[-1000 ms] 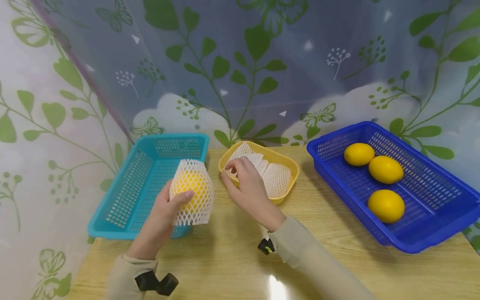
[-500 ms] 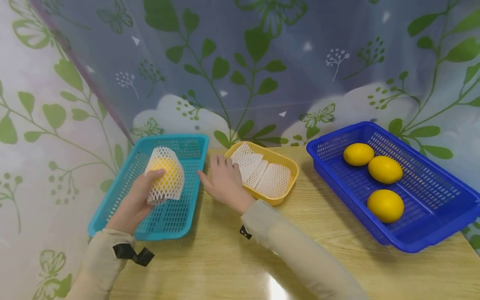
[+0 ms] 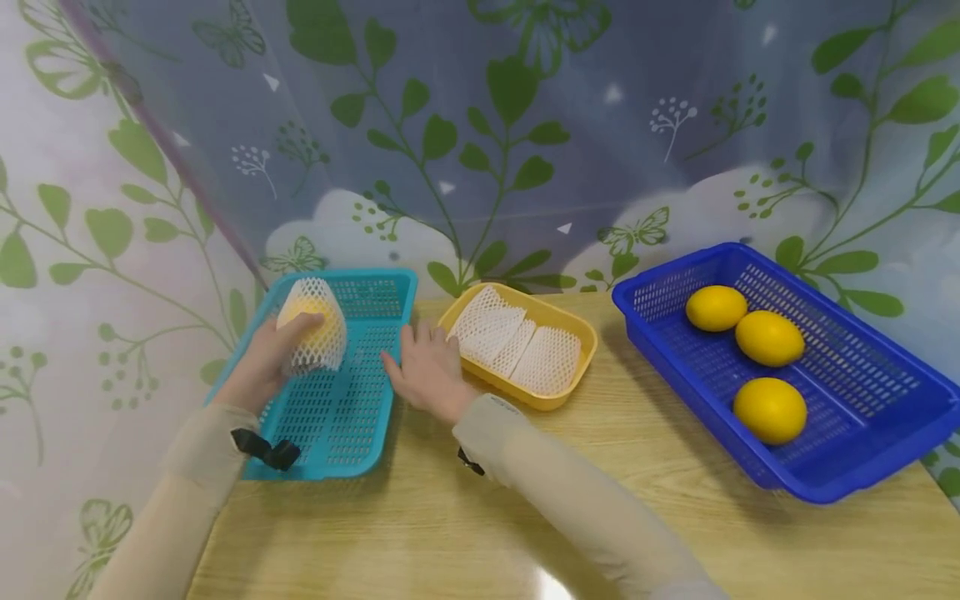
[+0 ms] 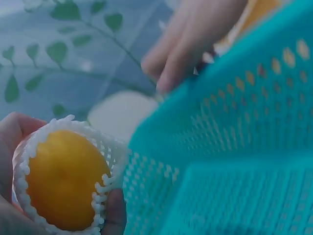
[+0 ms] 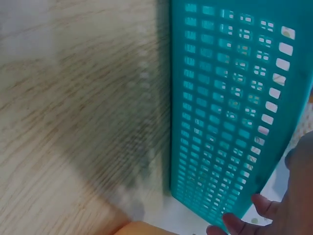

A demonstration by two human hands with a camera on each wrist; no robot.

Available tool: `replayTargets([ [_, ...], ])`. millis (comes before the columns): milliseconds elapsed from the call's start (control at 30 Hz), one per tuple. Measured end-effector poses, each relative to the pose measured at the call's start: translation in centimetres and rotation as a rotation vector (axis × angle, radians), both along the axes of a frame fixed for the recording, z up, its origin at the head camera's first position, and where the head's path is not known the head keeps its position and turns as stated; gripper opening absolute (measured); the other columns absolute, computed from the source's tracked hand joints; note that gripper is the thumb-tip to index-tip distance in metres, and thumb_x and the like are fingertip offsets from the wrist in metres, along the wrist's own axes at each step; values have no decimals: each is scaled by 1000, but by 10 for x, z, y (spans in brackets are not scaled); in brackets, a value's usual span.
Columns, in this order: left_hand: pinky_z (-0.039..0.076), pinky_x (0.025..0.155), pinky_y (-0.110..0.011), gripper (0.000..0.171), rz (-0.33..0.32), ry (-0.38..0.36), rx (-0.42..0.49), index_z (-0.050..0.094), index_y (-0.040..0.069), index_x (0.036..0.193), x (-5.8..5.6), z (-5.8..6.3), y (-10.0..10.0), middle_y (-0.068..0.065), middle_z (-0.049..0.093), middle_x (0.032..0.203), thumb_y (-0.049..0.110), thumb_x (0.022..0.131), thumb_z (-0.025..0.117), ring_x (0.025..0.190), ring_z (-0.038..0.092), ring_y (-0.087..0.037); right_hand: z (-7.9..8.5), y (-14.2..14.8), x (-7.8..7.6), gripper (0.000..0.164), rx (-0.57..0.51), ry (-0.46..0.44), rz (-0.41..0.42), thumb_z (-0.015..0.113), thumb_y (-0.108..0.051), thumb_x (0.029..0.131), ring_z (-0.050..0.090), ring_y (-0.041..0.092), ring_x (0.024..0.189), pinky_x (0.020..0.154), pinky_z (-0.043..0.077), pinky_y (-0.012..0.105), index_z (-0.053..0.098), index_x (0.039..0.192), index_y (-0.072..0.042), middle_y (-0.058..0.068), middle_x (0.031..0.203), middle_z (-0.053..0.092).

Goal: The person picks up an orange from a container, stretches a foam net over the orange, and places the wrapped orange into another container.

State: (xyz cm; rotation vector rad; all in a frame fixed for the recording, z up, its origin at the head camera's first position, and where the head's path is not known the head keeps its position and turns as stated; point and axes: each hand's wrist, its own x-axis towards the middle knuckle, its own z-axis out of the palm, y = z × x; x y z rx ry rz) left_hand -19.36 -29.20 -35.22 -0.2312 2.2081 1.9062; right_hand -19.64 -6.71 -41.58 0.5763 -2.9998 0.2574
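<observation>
Lemon in a white foam net rides at the far left of the teal plastic basket as we take the head view — a second ago it was over that basket's right rim, so I'd call the work at placing rather than sleeving. The left hand grips it, thumb across the mesh; whether it touches the basket floor, I can't tell. The right hand has left the yellow tray with its spare foam nets and come to the basket's right rim, fingers straight and close together, thumb spread away. Three bare lemons sit in the blue basket. Lettering? None I can read; marks on the right cuff are too small. Over to the left wrist: the lemon's bare end faces us from the net's mouth, fingers holding both sides, teal wall just beside. Right wrist now: fingertips slightly apart at the basket's upper edge, pinching nothing I can see — firm contact is unclear. No brand shows on the perforated wall or the wooden tabletop.
</observation>
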Motion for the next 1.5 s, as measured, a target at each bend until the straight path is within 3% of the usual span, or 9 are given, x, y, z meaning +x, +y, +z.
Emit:
replayTargets([
  [167,56,73,-29,62,7,49,-185,41,-4,136,-17,-9,-8,-3,62,101,41,97,60,82,63,-10,-2,-2,1,59,24,-18,4,22,-58,103,49,28,109,88,43,43,41,131,-10,11,124,47],
  [367,57,68,-30,77,103,65,-323,33,-8,139,-40,-27,-18,-18,51,117,43,92,66,79,62,-12,-5,-2,3,57,12,13,10,24,-57,103,50,27,103,85,44,41,44,127,-9,10,117,48],
  [433,56,68,-29,83,133,75,-370,27,-8,141,-46,-33,-20,-21,46,123,44,90,67,87,59,-17,-6,-3,3,55,4,26,9,26,-56,103,50,26,101,83,44,41,44,125,-9,10,114,49],
  [533,53,74,-37,92,149,82,-535,19,-7,145,-54,-42,-22,-27,41,128,46,88,68,99,52,-30,-5,-3,4,54,-4,29,8,27,-56,103,50,27,101,83,43,41,45,125,-9,9,113,49],
  [667,47,88,-59,106,132,83,-733,4,-7,151,-62,-57,-23,-38,35,133,46,86,68,113,45,-48,-3,-2,5,55,6,21,2,25,-57,103,50,27,102,84,44,42,45,126,-10,9,115,50],
  [767,39,96,-69,113,125,72,-810,-5,-9,151,-68,-67,-23,-44,28,138,46,85,68,120,40,-57,-4,-2,6,55,-3,18,-5,26,-57,103,50,26,102,83,44,41,45,126,-11,9,114,50],
  [933,34,98,-71,113,145,82,-928,-4,-13,149,-79,-83,-27,-48,24,139,44,84,69,121,37,-64,-8,-3,5,54,-39,1,-12,28,-57,103,50,26,101,82,43,40,45,126,-11,9,113,50],
  [1200,32,99,-74,109,128,52,-1128,5,-18,148,-81,-97,-18,-53,15,142,43,86,71,125,28,-71,-6,-4,6,52,-65,-18,-7,28,-55,103,51,27,103,85,44,42,45,124,-11,10,115,50],
  [1500,48,84,-64,106,67,130,-1313,21,-22,142,-75,-88,-7,-52,35,130,52,84,70,107,51,-62,-4,-3,7,49,-87,-19,-5,31,-52,104,52,26,101,83,45,41,45,124,-10,10,114,52],
])
